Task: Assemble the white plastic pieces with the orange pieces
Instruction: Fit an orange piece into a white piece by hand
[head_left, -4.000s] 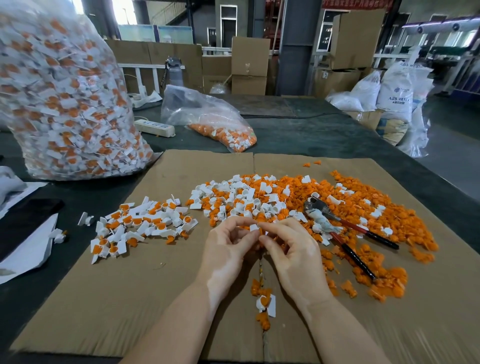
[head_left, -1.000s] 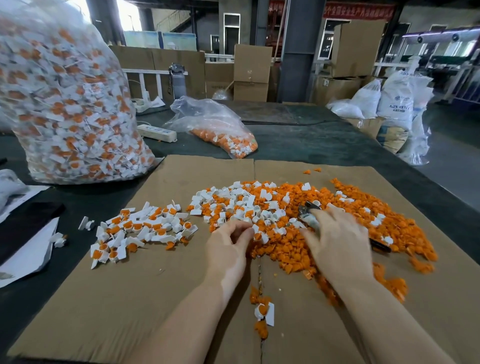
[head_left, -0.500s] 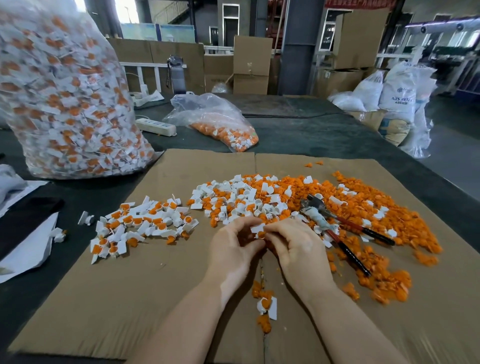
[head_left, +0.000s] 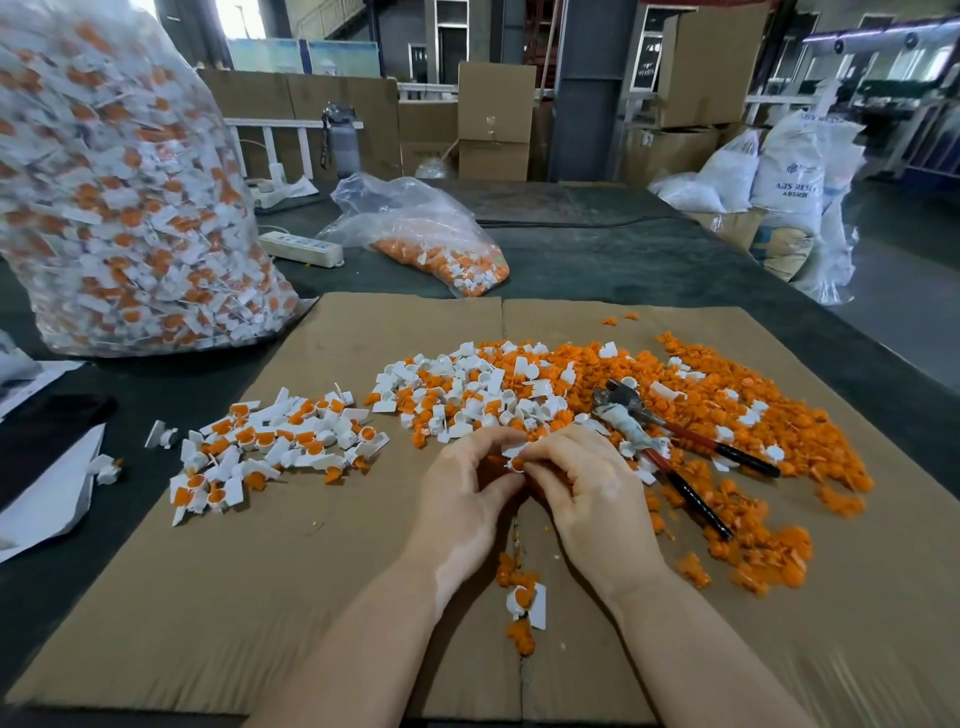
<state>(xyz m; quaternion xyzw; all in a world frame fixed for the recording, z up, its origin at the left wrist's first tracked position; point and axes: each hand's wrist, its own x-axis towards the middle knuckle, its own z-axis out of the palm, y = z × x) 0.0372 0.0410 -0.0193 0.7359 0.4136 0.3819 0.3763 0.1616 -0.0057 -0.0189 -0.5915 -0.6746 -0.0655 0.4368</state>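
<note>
Left hand (head_left: 462, 499) and right hand (head_left: 587, 493) meet, fingertips together pinching a white piece (head_left: 517, 456) with its orange piece (head_left: 517, 463) between them

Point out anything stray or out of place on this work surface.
A few pieces have strayed from the piles: two white pieces lie off the cardboard on the dark table, and a small clump sits near the wrists. The pliers lie half buried in orange pieces.

Left hand (head_left: 467, 488) and right hand (head_left: 587, 488) together, fingers curled.
</note>
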